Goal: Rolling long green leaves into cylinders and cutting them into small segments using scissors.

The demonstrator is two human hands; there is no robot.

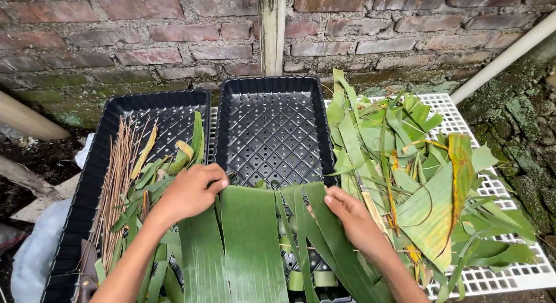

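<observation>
Broad green leaf strips point(250, 245) lie side by side across the near end of the middle black perforated tray point(272, 129). My left hand point(188, 193) rests on the left edge of these strips, fingers curled over their top ends. At the right edge, my right hand point(353, 219) presses on a narrower strip with its fingers flat. Neither hand lifts anything off the tray.
A second black tray point(168, 115) on the left holds thin brown leaf ribs point(116, 175) and leaf scraps. A heap of green and yellowing leaves point(417, 170) lies on a white plastic grid point(498, 274) at the right. A brick wall point(145, 36) and a pale pipe point(504, 57) stand behind.
</observation>
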